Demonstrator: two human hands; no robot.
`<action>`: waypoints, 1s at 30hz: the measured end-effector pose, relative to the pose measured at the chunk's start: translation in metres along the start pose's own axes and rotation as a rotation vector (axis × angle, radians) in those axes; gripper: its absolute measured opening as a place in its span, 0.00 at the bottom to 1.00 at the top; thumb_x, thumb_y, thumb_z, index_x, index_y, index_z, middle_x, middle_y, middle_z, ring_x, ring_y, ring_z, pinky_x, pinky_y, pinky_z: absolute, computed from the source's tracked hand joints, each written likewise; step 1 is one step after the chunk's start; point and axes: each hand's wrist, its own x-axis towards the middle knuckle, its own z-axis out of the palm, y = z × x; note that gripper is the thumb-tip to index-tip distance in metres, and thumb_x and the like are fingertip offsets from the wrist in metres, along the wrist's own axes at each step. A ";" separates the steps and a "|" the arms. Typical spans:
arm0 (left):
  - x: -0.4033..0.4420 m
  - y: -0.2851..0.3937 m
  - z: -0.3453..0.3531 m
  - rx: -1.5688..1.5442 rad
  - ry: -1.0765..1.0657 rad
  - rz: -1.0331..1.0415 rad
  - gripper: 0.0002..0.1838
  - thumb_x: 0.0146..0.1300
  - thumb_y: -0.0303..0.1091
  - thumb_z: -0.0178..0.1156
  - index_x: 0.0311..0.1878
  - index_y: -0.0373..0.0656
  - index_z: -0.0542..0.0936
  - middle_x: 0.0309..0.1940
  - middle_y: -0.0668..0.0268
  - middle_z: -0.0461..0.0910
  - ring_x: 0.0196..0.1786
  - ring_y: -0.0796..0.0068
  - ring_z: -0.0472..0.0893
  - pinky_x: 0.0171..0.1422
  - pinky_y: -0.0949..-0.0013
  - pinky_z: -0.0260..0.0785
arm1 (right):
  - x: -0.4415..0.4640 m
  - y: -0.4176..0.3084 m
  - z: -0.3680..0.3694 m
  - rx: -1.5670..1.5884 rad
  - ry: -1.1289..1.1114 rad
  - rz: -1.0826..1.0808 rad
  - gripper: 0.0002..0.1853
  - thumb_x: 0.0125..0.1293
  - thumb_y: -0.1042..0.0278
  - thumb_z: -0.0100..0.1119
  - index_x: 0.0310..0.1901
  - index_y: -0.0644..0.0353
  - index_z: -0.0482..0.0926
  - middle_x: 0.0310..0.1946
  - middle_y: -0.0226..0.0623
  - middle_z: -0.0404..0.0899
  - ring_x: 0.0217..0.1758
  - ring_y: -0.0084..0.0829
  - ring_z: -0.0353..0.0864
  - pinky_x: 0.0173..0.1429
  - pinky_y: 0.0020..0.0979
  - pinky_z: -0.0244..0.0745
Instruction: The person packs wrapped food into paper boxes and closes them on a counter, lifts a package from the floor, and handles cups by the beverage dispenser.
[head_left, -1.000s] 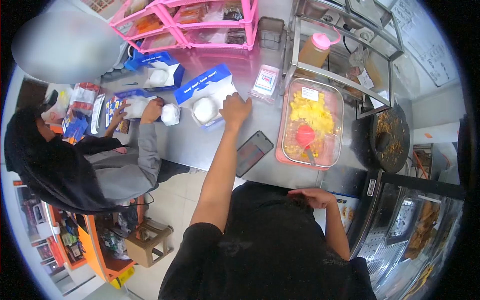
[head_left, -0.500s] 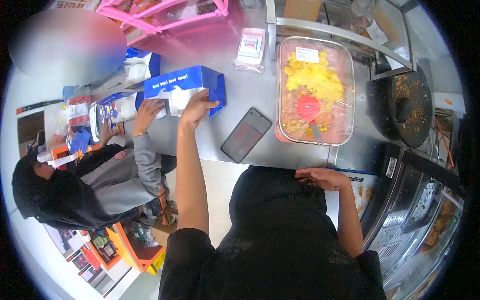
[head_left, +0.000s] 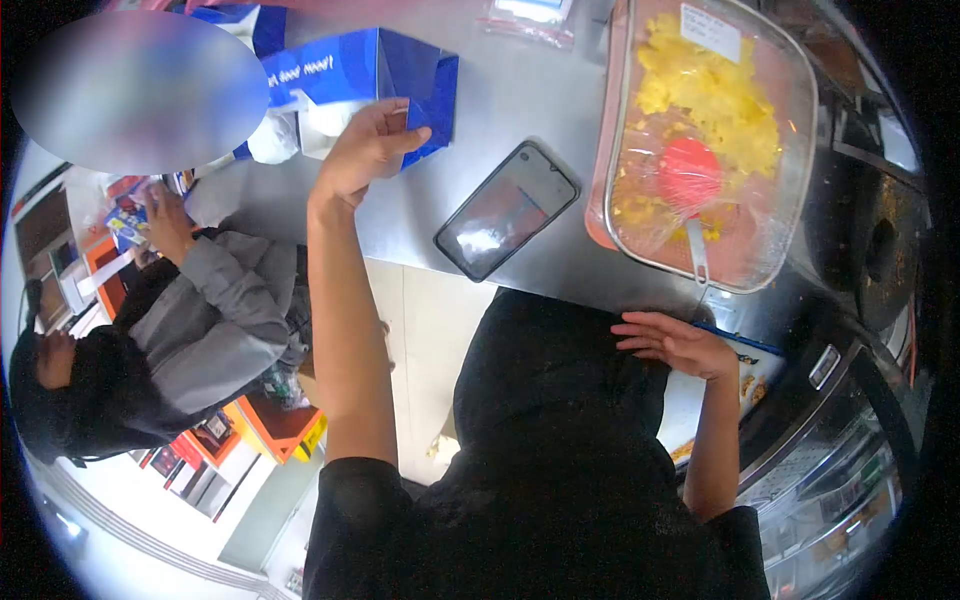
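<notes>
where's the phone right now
In the head view, the phone lies on the counter, between the blue box at the left hand and the pink tray on the right.

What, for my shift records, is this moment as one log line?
left hand at blue box; right hand open near edge of counter; phone on counter between box and tray

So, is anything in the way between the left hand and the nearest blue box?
Nothing visible: the left hand is right at the box, overlapping it in this view. The phone lies off to the right, not between them.
</notes>
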 end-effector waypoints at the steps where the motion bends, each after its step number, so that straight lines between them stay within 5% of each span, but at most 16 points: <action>1: -0.001 0.005 0.002 0.016 -0.010 0.015 0.17 0.59 0.30 0.69 0.51 0.40 0.81 0.35 0.77 0.81 0.32 0.88 0.73 0.35 0.79 0.61 | 0.000 0.001 -0.001 -0.002 0.015 0.011 0.42 0.71 0.42 0.56 0.77 0.59 0.54 0.74 0.46 0.61 0.73 0.40 0.65 0.74 0.41 0.60; 4: -0.008 0.017 0.008 0.076 -0.019 0.015 0.22 0.56 0.32 0.71 0.54 0.40 0.80 0.40 0.74 0.84 0.38 0.86 0.76 0.38 0.78 0.64 | 0.002 0.003 -0.004 0.067 -0.008 0.013 0.43 0.71 0.46 0.57 0.77 0.63 0.51 0.75 0.53 0.57 0.75 0.44 0.62 0.74 0.40 0.60; 7: -0.006 0.008 0.002 0.072 -0.035 0.017 0.25 0.55 0.33 0.73 0.57 0.40 0.79 0.41 0.73 0.83 0.40 0.85 0.78 0.40 0.78 0.66 | 0.004 0.002 -0.003 0.047 0.024 0.056 0.48 0.66 0.37 0.60 0.77 0.59 0.52 0.75 0.51 0.59 0.74 0.43 0.64 0.74 0.43 0.60; 12: -0.003 -0.001 -0.003 -0.091 -0.043 0.044 0.32 0.53 0.35 0.77 0.61 0.37 0.77 0.43 0.69 0.81 0.43 0.79 0.80 0.47 0.75 0.73 | 0.004 0.004 -0.004 0.106 0.030 0.042 0.47 0.68 0.41 0.59 0.78 0.60 0.50 0.75 0.54 0.57 0.75 0.45 0.62 0.74 0.44 0.59; 15: -0.001 -0.003 -0.003 -0.084 -0.103 0.220 0.29 0.53 0.36 0.77 0.57 0.37 0.77 0.40 0.68 0.81 0.43 0.78 0.81 0.50 0.74 0.74 | 0.005 0.003 -0.003 0.135 0.050 0.023 0.45 0.70 0.45 0.57 0.78 0.61 0.49 0.75 0.56 0.55 0.76 0.47 0.61 0.75 0.44 0.58; 19: 0.011 -0.008 -0.006 0.042 -0.200 0.246 0.25 0.51 0.35 0.77 0.50 0.39 0.79 0.38 0.67 0.80 0.42 0.77 0.81 0.47 0.72 0.73 | 0.006 0.005 0.001 0.206 0.063 -0.016 0.43 0.72 0.49 0.56 0.78 0.63 0.49 0.76 0.61 0.52 0.77 0.52 0.59 0.75 0.48 0.56; 28: 0.009 -0.015 0.000 0.147 0.005 0.444 0.26 0.49 0.40 0.79 0.45 0.36 0.80 0.31 0.65 0.81 0.34 0.79 0.81 0.40 0.73 0.73 | 0.008 0.004 -0.004 0.290 0.043 0.036 0.39 0.72 0.51 0.54 0.77 0.60 0.52 0.76 0.66 0.48 0.78 0.61 0.53 0.76 0.57 0.50; 30: 0.004 -0.010 -0.002 0.153 0.019 0.385 0.25 0.46 0.39 0.78 0.44 0.36 0.80 0.31 0.58 0.82 0.37 0.65 0.83 0.43 0.64 0.74 | 0.007 0.007 -0.008 0.304 0.022 0.036 0.37 0.72 0.53 0.52 0.78 0.57 0.53 0.76 0.67 0.46 0.78 0.62 0.52 0.76 0.57 0.49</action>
